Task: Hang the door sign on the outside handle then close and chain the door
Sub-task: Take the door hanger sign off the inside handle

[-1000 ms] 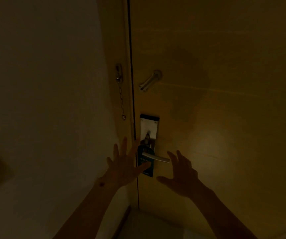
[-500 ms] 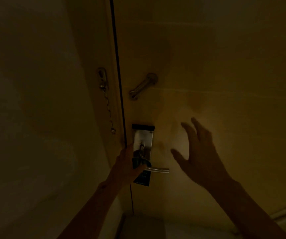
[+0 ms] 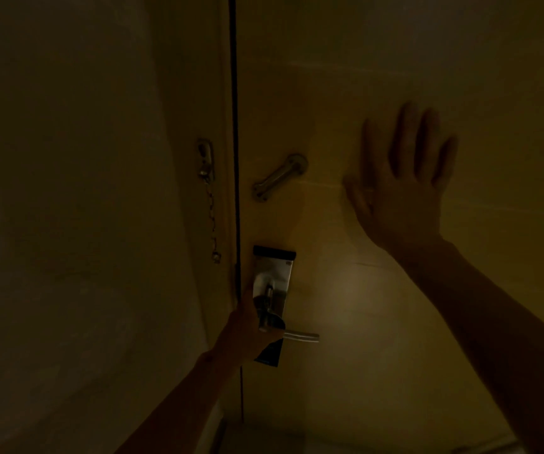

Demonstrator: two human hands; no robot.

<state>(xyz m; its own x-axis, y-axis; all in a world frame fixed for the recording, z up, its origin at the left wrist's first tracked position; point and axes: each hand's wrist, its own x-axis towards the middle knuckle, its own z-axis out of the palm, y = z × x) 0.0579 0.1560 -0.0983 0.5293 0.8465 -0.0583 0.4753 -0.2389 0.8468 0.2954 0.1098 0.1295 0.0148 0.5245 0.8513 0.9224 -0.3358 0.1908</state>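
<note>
Left grip (image 3: 247, 332) is curled at the door edge beside the lock plate (image 3: 272, 283), thumb against the lever (image 3: 300, 336); what it holds cannot be told. Right grip (image 3: 401, 188) is spread flat, empty, near the door (image 3: 428, 322). Chain (image 3: 211, 208) hangs loose from the frame; its slide (image 3: 279, 176) sits empty. No sign visible.

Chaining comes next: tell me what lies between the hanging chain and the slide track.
Head view: only the dark door gap separates chain from slide track.

In dim light the yellowish door (image 3: 378, 339) stands nearly shut, its chain (image 3: 211, 211) hanging loose from the frame beside the lever handle (image 3: 300, 336).
</note>
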